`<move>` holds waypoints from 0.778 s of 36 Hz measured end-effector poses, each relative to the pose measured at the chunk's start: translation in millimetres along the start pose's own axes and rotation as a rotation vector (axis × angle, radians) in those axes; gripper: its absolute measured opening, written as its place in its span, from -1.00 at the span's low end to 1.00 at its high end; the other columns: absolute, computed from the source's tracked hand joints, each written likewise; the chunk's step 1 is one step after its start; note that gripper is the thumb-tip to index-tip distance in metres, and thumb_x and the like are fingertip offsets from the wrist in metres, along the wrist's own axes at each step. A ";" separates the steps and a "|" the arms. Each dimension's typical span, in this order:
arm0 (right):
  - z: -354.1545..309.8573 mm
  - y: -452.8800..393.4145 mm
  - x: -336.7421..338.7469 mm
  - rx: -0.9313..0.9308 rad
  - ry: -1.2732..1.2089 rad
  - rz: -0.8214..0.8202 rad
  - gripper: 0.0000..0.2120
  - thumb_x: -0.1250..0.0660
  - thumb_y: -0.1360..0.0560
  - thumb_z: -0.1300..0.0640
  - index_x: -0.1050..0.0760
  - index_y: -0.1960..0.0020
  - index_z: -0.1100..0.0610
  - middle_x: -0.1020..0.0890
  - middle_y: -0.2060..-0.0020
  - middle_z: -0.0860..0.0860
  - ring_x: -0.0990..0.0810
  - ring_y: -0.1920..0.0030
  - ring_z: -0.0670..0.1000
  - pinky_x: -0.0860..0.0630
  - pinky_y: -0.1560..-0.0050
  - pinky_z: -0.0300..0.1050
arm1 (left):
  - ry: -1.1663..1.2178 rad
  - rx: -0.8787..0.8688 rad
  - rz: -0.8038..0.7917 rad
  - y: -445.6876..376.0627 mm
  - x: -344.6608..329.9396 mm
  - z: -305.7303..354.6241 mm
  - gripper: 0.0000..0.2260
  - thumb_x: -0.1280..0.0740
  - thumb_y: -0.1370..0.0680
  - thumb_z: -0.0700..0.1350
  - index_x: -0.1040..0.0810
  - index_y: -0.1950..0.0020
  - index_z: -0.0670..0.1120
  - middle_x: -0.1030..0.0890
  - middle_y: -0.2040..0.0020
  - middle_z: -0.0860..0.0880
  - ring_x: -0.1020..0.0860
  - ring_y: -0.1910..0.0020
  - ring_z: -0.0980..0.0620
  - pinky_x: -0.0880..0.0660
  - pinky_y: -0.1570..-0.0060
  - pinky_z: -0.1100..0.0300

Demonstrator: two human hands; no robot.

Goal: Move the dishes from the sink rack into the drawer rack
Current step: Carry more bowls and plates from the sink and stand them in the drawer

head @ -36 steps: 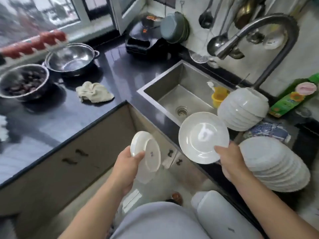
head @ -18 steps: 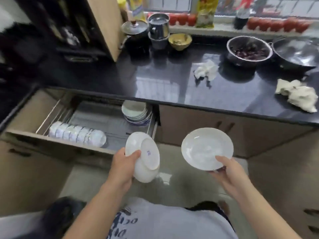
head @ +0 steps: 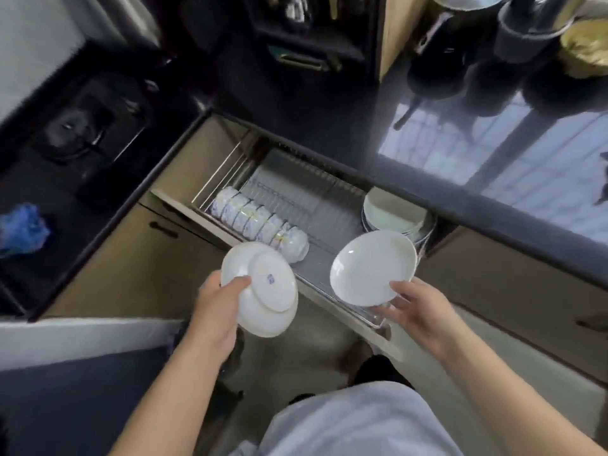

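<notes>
We hold two white dishes over the open drawer rack.

Our left hand (head: 215, 309) has its grip curled around the rim of a small stack of plates (head: 261, 287), turned so the stamped underside faces up, just in front of the row of patterned bowls (head: 260, 223) standing on edge in the drawer rack (head: 316, 205). Our right hand (head: 418, 312) pinches the near edge of a shallow dish (head: 371, 268), hollow side up, beside the stacked plates (head: 393, 210) at the rack's right end, under the dark tabletop (head: 493, 179).
</notes>
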State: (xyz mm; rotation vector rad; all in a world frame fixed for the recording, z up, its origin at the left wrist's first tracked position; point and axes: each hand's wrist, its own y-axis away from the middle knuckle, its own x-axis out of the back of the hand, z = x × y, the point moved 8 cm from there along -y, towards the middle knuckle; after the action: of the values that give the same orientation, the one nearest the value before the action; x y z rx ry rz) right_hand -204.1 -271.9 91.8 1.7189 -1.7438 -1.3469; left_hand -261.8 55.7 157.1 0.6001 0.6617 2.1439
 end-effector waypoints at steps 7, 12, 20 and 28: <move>-29.2 -69.4 -82.1 -0.071 0.049 -0.028 -0.79 -0.29 -0.59 0.35 -0.51 -0.23 0.30 -0.71 -0.03 0.20 -0.71 0.04 0.15 -0.71 0.09 0.11 | -0.080 -0.056 0.032 -61.0 20.4 77.1 -0.80 -0.33 -0.63 -0.19 -0.57 -0.24 -0.04 -0.66 -0.17 -0.11 -0.61 -0.16 -0.11 -0.55 -0.07 -0.02; -38.2 -106.8 -121.1 -0.079 0.059 0.010 -0.82 -0.29 -0.59 0.36 -0.51 -0.19 0.30 -0.64 -0.13 0.22 -0.64 -0.08 0.19 -0.71 0.15 0.08 | -0.112 -0.073 -0.025 -120.7 11.1 111.4 -0.73 -0.28 -0.63 -0.21 -0.54 -0.33 -0.05 -0.66 -0.18 -0.07 -0.60 -0.16 -0.05 -0.53 -0.07 0.03; -12.5 -147.8 -141.5 -0.068 -0.087 0.252 -0.78 -0.30 -0.58 0.36 -0.49 -0.22 0.31 -0.63 -0.20 0.29 -0.65 -0.14 0.27 -0.62 -0.14 0.23 | -0.393 -0.145 -0.234 -276.9 -27.3 165.1 -0.80 -0.28 -0.65 -0.20 -0.48 -0.25 0.00 -0.60 -0.16 -0.03 -0.56 -0.07 -0.02 -0.51 0.10 0.10; 6.9 -175.2 -208.2 0.008 -0.328 0.435 -0.86 -0.28 -0.58 0.38 -0.43 -0.14 0.33 -0.57 -0.22 0.30 -0.60 -0.21 0.28 -0.56 -0.24 0.21 | -0.505 -0.111 -0.364 -411.0 -60.2 182.1 -0.62 -0.31 -0.62 -0.26 -0.40 -0.43 -0.14 -0.53 -0.26 -0.16 -0.50 -0.13 -0.14 -0.45 -0.06 0.07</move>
State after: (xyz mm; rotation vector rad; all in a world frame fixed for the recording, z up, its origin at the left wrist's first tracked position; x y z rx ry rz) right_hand -64.9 -47.8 25.1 1.0692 -2.1410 -1.4683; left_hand 109.7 278.4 22.8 0.8485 0.3365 1.5920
